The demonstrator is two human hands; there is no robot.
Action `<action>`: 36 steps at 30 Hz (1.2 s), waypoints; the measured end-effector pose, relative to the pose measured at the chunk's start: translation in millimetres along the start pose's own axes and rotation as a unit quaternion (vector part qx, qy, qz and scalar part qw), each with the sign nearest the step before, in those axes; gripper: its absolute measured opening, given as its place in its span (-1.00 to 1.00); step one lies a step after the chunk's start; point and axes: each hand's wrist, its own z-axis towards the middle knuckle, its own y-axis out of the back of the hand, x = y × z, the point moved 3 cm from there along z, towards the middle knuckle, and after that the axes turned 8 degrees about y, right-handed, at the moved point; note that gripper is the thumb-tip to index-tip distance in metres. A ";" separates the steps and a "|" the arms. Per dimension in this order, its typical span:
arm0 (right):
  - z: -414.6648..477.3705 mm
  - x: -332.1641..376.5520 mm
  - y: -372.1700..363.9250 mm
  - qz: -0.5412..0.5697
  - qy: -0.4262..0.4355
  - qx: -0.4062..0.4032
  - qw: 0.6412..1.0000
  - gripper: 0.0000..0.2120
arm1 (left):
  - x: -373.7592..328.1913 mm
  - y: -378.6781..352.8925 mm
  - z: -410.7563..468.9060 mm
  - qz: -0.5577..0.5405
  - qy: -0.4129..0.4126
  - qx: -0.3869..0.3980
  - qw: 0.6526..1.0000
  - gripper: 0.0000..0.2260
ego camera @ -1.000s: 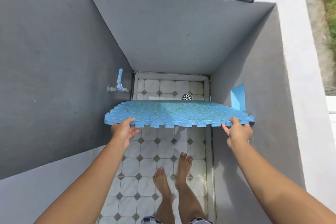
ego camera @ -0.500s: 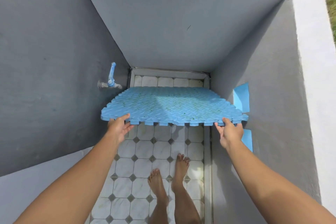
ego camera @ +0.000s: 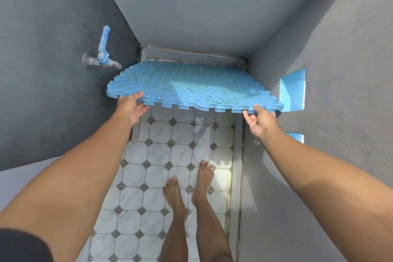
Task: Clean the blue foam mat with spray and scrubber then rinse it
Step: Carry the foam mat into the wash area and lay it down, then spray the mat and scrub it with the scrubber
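Blue foam mat (ego camera: 191, 85) held flat, up off the tiled floor (ego camera: 161, 155).
L hand (ego camera: 129, 108) & R hand (ego camera: 260, 122) each pinch its near edge, thumbs on top; mat runs away from them twd far wall (ego camera: 191, 17), tap (ego camera: 103, 53) just beside its left edge.

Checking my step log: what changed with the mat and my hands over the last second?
The blue foam mat moved forward, seemingly lower, toward the far wall, and now hides the floor drain that showed earlier. The left hand and right hand kept their grip on its near edge; nothing was let go. The tap stayed put.
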 end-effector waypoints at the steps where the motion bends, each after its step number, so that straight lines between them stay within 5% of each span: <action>1: 1.2 -3.2 0.0 0.006 -0.007 0.002 1.000 -0.31 | -3.6 -1.9 2.4 0.000 0.001 0.008 1.000 -0.52; 7: 10.9 -17.2 0.0 0.011 -0.016 -0.010 1.000 -0.39 | -8.0 -4.3 12.1 0.044 0.013 0.011 0.999 -0.56; 10: 16.0 -19.9 1.9 -0.106 -0.008 -0.006 0.994 -0.61 | 0.6 -1.0 5.5 0.117 0.039 -0.011 0.992 -0.57; 16: -30.4 -27.9 26.5 -0.207 -0.047 -0.020 0.977 -0.60 | 35.1 22.6 -39.8 0.287 0.040 -0.070 0.955 -0.37; 21: -126.6 -17.8 12.8 -0.257 0.060 0.096 0.960 -0.46 | 42.1 21.1 -119.8 0.350 -0.048 -0.042 0.934 -0.40; 25: -220.3 19.4 -24.0 -0.215 0.121 0.170 0.954 -0.57 | 16.4 -1.4 -206.3 0.369 -0.154 -0.001 0.916 -0.55; 30: -305.6 117.3 -64.9 -0.202 0.229 0.222 0.926 -0.71 | -55.3 -52.9 -296.6 0.380 -0.280 0.068 0.879 -0.75; 36: -344.8 257.6 -96.7 -0.262 0.356 0.240 0.864 -0.83 | -143.5 -127.9 -370.1 0.369 -0.380 0.096 0.843 -0.63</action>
